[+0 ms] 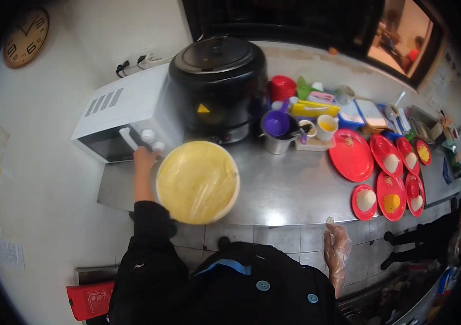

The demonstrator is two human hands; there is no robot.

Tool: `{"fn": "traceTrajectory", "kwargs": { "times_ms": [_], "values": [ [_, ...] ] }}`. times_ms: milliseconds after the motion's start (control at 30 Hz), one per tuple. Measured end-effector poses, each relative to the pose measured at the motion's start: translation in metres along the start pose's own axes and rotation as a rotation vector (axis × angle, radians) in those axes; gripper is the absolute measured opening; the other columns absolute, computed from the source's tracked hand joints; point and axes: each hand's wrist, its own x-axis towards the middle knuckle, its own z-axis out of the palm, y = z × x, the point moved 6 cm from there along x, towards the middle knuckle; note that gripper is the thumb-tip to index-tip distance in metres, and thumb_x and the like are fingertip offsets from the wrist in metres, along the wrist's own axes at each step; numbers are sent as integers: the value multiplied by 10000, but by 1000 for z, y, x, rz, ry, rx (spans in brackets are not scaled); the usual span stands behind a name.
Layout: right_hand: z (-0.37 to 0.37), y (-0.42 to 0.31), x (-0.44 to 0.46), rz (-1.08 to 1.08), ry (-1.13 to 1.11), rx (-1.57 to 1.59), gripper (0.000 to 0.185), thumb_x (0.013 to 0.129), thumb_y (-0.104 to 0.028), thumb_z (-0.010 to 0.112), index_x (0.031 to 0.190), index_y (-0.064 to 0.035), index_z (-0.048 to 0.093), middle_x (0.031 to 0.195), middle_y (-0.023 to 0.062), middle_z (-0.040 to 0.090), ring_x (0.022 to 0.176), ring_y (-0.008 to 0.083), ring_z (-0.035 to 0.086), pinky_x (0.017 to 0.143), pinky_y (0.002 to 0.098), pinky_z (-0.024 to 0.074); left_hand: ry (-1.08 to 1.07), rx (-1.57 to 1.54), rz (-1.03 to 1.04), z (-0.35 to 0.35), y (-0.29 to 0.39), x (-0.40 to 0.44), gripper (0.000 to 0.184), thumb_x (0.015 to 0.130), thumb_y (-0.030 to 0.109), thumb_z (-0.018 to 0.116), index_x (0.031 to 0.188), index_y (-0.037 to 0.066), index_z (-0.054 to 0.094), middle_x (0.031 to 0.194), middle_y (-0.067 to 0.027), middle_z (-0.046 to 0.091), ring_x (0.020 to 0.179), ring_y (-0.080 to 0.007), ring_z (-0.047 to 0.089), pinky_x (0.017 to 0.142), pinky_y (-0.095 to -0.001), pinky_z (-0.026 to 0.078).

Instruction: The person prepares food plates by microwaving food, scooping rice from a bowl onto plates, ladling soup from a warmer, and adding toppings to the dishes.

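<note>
My left hand [145, 162] is bare and reaches to the front of the white microwave [133, 103], near its handle and lower knob; its fingers are partly hidden there. Right beside that hand, a round tub of yellow food [198, 182] under clear film stands at the steel counter's front edge. My right hand [337, 241], in a clear plastic glove, hangs in front of the counter edge, palm up with fingers loosely apart and nothing in it.
A black soup warmer [217, 86] stands behind the tub. Cups, a metal pot [276, 142] and trays line the wall. Several red plates [351, 157] with rice or yellow food are at the right. A person in dark clothes [430, 230] stands at far right.
</note>
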Motion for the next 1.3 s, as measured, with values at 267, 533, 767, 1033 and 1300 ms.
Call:
{"fn": "traceTrajectory", "kwargs": {
  "times_ms": [267,533,767,1033,1300],
  "values": [
    [-11,95,-33,58,-1,-73,218,762,-107,607,979,-103,584,877,151,592,837,348,561,735,441,454,-75,-664,471,-14,207,-144,72,812,64,582,790,0,606,619,-75,603,585,-122,586,544,-254,457],
    [-30,183,-137,587,-392,-184,259,816,-274,530,1001,-111,611,964,144,623,925,316,587,789,412,459,-967,-278,1113,184,387,-414,188,772,205,651,753,23,610,566,-160,559,507,-316,550,516,-405,441],
    [-35,229,-231,1026,-334,70,364,823,-262,537,1141,-85,557,1100,259,548,1058,399,510,909,435,406,-1114,-517,1873,189,439,-525,352,802,126,572,1144,54,525,940,-237,597,909,-369,574,782,-438,452],
    [-7,283,-237,1011,-275,107,345,768,-229,592,1081,-85,603,1015,213,605,989,362,564,855,407,440,-1261,-291,1616,226,522,-491,326,811,155,586,1123,62,569,1080,-165,594,1001,-304,564,885,-367,434],
    [78,403,-297,846,-518,80,261,763,-235,561,932,-45,618,889,153,638,829,327,616,709,419,491,47,-149,770,126,563,-41,328,736,36,560,1059,-16,576,1083,-230,562,1018,-358,536,871,-403,433]
  ]
}}
